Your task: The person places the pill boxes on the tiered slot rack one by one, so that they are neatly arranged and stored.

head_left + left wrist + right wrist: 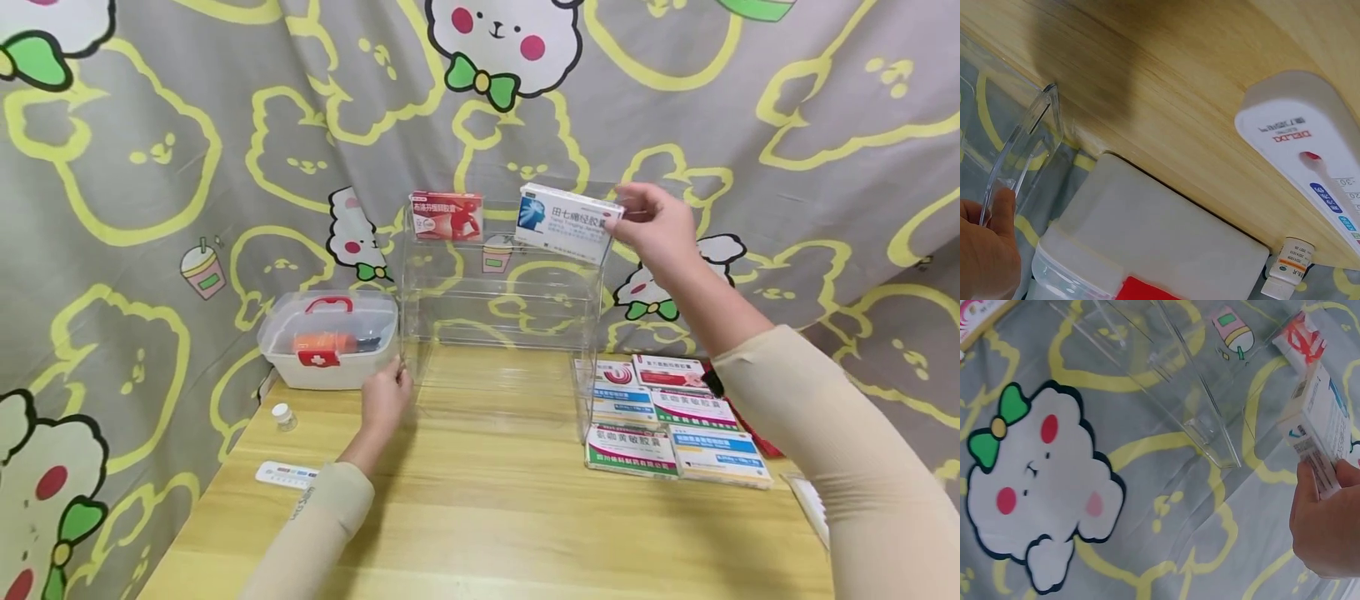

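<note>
My right hand (660, 225) pinches one end of a white medicine box (566, 225) with a blue head printed on it. The box tilts slightly over the top right of a clear plastic tiered rack (502, 296). In the right wrist view, thumb and fingers grip the end of this box (1317, 419). Low on the rack's left side, my left hand (386, 396) holds the panel's front edge; the left wrist view has the thumb against the clear panel (1007, 162). A red medicine box (447, 218) stands on the rack's top tier at left.
Left of the rack sits a white first-aid box (330, 358) with a see-through lid. Nearer lie a small white bottle (283, 416) and a white thermometer-like strip (287, 474). Several medicine boxes (630, 450) lie right of the rack. A patterned curtain (300, 225) hangs behind.
</note>
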Action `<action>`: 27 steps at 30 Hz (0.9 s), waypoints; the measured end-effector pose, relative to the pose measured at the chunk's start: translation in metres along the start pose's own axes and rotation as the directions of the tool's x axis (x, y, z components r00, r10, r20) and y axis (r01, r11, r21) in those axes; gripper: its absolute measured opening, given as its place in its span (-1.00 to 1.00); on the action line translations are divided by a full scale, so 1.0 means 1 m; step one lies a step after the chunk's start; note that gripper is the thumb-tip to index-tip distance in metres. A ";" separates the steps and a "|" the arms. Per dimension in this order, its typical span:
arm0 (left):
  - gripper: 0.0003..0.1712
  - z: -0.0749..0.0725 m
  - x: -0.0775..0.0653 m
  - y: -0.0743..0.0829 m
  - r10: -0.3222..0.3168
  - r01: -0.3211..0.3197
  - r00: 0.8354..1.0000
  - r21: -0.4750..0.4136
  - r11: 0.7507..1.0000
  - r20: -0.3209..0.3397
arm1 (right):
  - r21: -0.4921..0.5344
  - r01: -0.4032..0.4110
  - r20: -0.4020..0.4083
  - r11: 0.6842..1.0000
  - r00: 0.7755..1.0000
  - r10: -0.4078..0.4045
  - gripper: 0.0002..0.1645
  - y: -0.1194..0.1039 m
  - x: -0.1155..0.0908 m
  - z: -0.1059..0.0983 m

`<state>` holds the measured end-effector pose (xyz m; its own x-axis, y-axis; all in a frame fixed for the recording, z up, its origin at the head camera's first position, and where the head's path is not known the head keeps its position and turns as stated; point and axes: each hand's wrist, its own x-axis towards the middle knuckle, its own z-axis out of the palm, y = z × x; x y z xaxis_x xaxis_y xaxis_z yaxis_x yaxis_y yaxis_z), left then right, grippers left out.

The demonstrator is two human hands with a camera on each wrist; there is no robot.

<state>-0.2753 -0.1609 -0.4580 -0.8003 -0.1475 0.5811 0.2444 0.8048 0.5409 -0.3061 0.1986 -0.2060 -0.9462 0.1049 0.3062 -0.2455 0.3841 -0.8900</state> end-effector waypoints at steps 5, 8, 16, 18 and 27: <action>-0.67 0.001 -0.003 0.000 -0.005 0.005 1.000 -0.013 1.000 0.006 | -0.059 0.000 -0.056 0.998 0.998 -0.003 -0.59 -0.016 0.027 0.021; -0.67 -0.001 -0.002 0.000 -0.014 0.014 1.000 -0.011 1.000 0.010 | -0.087 0.012 -0.080 0.996 0.997 -0.019 -0.66 -0.024 0.042 0.033; -0.66 -0.003 0.000 0.001 -0.024 0.023 1.000 0.010 1.000 0.014 | -0.079 0.016 -0.105 0.997 0.994 -0.025 -0.67 -0.020 0.069 0.049; -0.65 -0.001 0.000 0.002 -0.022 0.021 1.000 0.018 1.000 0.017 | -0.050 0.017 -0.115 0.999 0.993 -0.022 -0.66 -0.016 0.073 0.046; -0.65 -0.001 0.001 0.001 -0.057 0.057 0.998 -0.010 0.998 0.029 | -0.123 -0.028 -0.107 0.992 0.994 0.015 -0.70 0.002 0.079 0.045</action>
<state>-0.2759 -0.1606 -0.4563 -0.8286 -0.1760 0.5315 0.2037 0.7895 0.5790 -0.3907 0.1665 -0.1984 -0.9217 0.2082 0.3272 -0.1909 0.4908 -0.8501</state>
